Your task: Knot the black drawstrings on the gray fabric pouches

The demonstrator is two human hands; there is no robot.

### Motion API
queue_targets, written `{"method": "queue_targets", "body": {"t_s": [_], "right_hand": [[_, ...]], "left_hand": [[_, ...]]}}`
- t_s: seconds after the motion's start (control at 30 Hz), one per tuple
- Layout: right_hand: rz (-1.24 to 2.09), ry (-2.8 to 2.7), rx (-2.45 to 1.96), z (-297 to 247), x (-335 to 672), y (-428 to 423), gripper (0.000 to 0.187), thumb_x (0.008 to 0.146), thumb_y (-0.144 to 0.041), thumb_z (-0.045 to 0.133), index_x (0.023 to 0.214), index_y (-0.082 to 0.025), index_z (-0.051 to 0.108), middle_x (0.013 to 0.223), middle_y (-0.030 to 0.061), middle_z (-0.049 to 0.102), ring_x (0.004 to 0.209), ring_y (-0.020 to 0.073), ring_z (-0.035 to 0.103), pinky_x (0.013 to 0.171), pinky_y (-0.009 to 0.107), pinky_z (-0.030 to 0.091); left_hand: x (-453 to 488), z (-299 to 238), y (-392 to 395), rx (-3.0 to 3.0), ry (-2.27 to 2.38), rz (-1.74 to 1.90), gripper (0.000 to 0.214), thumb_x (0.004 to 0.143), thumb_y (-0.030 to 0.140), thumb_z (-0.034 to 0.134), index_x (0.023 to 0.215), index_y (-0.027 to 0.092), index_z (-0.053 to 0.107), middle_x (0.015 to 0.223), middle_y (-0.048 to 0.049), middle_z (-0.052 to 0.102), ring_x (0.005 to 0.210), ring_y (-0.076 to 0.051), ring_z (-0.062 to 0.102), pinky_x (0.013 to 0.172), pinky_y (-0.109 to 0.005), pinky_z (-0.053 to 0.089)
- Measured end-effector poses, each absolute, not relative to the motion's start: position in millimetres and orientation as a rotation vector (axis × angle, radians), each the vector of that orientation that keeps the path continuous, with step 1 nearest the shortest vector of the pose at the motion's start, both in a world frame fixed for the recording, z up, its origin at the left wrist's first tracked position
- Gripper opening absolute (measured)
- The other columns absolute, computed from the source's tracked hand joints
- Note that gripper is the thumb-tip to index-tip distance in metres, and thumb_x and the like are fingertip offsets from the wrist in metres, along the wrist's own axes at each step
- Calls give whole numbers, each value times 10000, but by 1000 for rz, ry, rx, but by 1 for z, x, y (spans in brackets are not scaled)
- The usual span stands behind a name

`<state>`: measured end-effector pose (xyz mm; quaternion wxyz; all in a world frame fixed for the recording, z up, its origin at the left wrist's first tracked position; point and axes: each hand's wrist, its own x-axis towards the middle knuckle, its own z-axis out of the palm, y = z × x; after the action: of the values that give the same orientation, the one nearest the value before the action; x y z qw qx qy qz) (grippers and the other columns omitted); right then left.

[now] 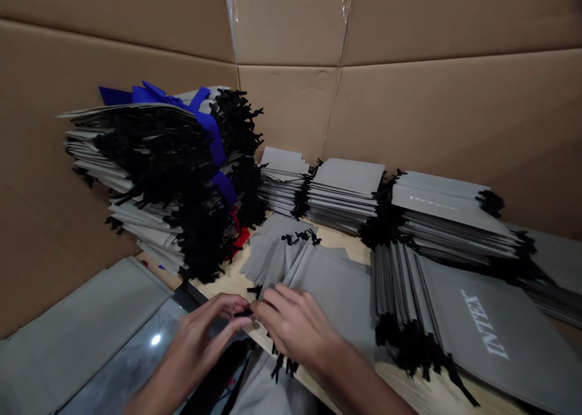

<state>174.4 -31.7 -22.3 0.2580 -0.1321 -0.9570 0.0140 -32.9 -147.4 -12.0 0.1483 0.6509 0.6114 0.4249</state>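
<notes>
My left hand (pixel 211 327) is closed, with thumb and fingers pinching a black drawstring cord (pixel 246 312). Against it, my right hand (pixel 297 324) has its fingers curled on the same cord; their tips are partly hidden. Just beyond my hands lies a fanned pile of grey fabric drawstring pouches (pixel 334 275), with knotted black cord ends (pixel 302 237) at its far edge. More black cord ends (pixel 284 366) dangle over the table's front edge below my right hand.
A tall stack of pouches tied with blue ribbon (pixel 211 133) stands at left. Several neat stacks (pixel 348 175) line the back, and a pile marked INTEX (pixel 486 324) is at right. Cardboard walls (pixel 286 112) surround the wooden table (pixel 404 385). Flat grey sheets (pixel 86 336) lie at lower left.
</notes>
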Motion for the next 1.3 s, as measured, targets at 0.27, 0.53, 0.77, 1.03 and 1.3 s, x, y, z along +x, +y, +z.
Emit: {"method": "queue_targets", "body": {"t_s": [0.27, 0.53, 0.77, 1.03, 1.3], "right_hand": [[49, -2588, -307, -20, 175, -29, 124, 1046, -134, 673, 1141, -209, 648, 961, 7, 711, 881, 203, 612, 609, 378, 381], [120, -2564, -245, -29, 173, -25, 124, 1033, -175, 746, 1135, -197, 678, 945, -9, 706, 898, 212, 565, 598, 380, 376], [154, -2510, -252, -28, 174, -23, 111, 1049, -107, 639, 1056, -195, 706, 947, 0, 702, 912, 224, 549, 596, 395, 386], [150, -2464, -282, -29, 173, -24, 153, 1112, -145, 595, 1019, -191, 708, 953, 15, 710, 912, 227, 542, 620, 387, 404], [197, -2560, -229, -27, 171, -22, 184, 1083, -176, 685, 906, -220, 658, 857, -10, 662, 847, 208, 533, 562, 367, 384]], "left_hand": [[-31, -10, -159, 1650, 1789, 940, 274, 1138, 418, 541, 969, 267, 695, 908, -3, 759, 852, -196, 726, 809, -233, 569], [-29, -28, -155, 1421, 1766, 1095, 524, 1129, 542, 519, 703, 238, 513, 666, 40, 533, 589, -143, 462, 579, -217, 446], [-31, -36, -156, 1367, 1809, 1177, 557, 1129, 561, 520, 675, 237, 530, 593, 44, 523, 529, -135, 495, 526, -206, 453], [-37, -19, -161, 1827, 1918, 833, 365, 1075, 418, 692, 1439, 386, 683, 1377, -20, 804, 1131, -232, 825, 979, -267, 662], [-37, -5, -162, 2259, 1879, 610, 308, 1162, 348, 536, 1434, 333, 681, 1208, 10, 857, 1063, -174, 861, 844, -195, 658]]}}
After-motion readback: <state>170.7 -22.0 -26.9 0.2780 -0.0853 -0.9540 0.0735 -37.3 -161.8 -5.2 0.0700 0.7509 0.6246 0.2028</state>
